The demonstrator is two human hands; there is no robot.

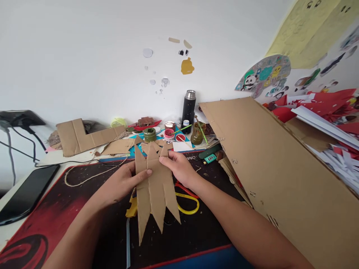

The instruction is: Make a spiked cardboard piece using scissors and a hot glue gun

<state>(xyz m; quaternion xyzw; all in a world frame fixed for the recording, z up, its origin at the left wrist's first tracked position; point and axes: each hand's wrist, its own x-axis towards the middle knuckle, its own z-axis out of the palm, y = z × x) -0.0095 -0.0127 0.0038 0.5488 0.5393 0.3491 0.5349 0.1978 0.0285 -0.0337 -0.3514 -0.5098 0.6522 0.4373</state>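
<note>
While both hands, left hand point(123, 182) and right hand point(179, 168), pinch the pointed cardboard strips point(155, 186) above the bench point(70, 209), yellow-handled scissors point(188, 200) lie just beneath.

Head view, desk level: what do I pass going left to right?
Black phone → left hand → pointed cardboard strips → right hand → green lighter → big cardboard sheet.

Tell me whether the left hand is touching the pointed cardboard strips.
Touching. The head view shows the left hand with fingers laid on the pointed cardboard strips.
</note>
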